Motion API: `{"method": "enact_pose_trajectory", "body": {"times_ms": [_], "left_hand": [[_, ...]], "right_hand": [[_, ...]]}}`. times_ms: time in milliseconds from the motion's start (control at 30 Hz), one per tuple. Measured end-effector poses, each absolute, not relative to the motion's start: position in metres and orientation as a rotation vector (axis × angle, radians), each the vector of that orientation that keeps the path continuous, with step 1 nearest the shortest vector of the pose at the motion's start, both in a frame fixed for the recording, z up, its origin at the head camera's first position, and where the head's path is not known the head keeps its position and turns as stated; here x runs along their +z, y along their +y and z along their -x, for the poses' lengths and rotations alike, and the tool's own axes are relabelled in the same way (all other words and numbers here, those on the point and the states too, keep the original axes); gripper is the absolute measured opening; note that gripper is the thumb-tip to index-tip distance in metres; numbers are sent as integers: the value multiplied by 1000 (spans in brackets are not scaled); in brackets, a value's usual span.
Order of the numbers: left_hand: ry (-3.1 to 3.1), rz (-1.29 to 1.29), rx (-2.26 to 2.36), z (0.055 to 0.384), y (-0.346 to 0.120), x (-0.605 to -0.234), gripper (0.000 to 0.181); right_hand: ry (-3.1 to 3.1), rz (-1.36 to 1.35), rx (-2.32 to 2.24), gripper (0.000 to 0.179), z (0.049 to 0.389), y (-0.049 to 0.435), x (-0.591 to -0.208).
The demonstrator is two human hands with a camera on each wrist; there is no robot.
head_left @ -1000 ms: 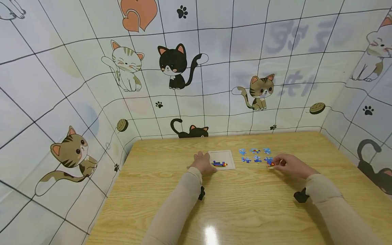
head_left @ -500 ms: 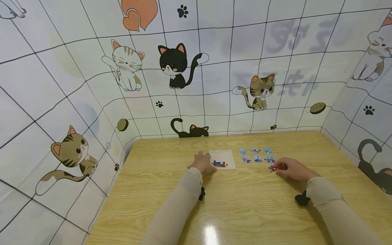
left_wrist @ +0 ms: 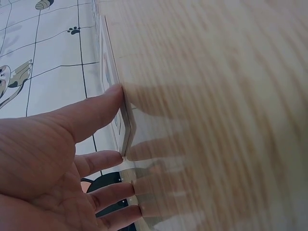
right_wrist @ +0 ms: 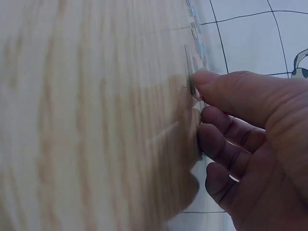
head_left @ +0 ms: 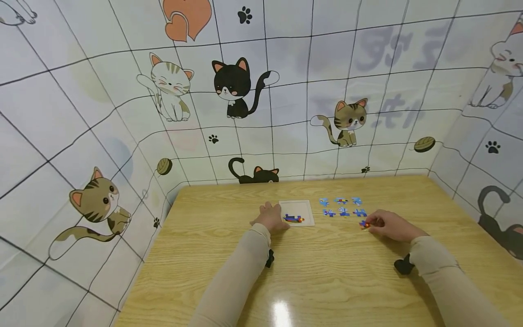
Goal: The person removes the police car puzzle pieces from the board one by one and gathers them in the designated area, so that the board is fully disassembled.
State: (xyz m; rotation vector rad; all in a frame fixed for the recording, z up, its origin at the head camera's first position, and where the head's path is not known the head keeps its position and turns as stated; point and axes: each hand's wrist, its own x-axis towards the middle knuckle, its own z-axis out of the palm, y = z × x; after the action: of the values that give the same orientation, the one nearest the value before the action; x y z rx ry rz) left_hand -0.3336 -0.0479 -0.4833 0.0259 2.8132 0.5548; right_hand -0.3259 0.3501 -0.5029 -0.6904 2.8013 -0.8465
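A square, pale puzzle tray [head_left: 297,208] lies on the table, with joined jigsaw pieces [head_left: 292,219] in dark blue, red and yellow along its near side. My left hand [head_left: 268,219] rests at the tray's left side. Its thumb [left_wrist: 103,108] presses the tray's edge, and the other fingers stretch out, tips on the tabletop. To the right, my right hand [head_left: 392,226] pinches a blue and red jigsaw piece [head_left: 363,224] between thumb and fingers, low over the wood. In the right wrist view the thumb covers much of that piece.
Several loose blue jigsaw pieces [head_left: 342,212] lie in two rows between the tray and my right hand. The wooden table [head_left: 318,272] ends at a cloth wall [head_left: 286,113] printed with cats, which also closes in both sides.
My right hand has drawn the blue and red piece slightly right and nearer me, away from the loose rows, then stayed there. My left hand keeps its place at the tray.
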Motion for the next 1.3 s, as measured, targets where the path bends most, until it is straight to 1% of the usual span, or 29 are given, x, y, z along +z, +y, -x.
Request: {"method": "enact_pose_trajectory", "body": {"times_ms": [100, 200, 433, 600, 733, 933, 1033, 1167, 1300], "left_hand": [[2814, -29, 540, 334, -47, -485, 70], [2814, -28, 540, 334, -46, -483, 70], [2817, -26, 521, 335, -47, -484, 69], [2818, -17, 517, 333, -46, -482, 70], [2815, -14, 513, 331, -45, -480, 70], [2809, -17, 539, 329, -45, -477, 69], [2799, -20, 530, 332, -46, -478, 71], [2789, -19, 541, 337, -47, -476, 61], [2806, 16, 542, 339, -45, -480, 53]], "right_hand": [[2845, 665, -845, 28, 327, 346, -500], [2888, 682, -856, 25, 331, 330, -494], [2819, 899, -896, 19, 343, 256, -485], [2704, 957, -922, 25, 351, 203, -489], [2681, 972, -907, 30, 357, 175, -495], [2693, 1002, -838, 35, 361, 158, -500], [2717, 991, -831, 30, 361, 155, -500], [2744, 981, -830, 24, 361, 154, -502], [2752, 977, -830, 23, 361, 153, -503]]}}
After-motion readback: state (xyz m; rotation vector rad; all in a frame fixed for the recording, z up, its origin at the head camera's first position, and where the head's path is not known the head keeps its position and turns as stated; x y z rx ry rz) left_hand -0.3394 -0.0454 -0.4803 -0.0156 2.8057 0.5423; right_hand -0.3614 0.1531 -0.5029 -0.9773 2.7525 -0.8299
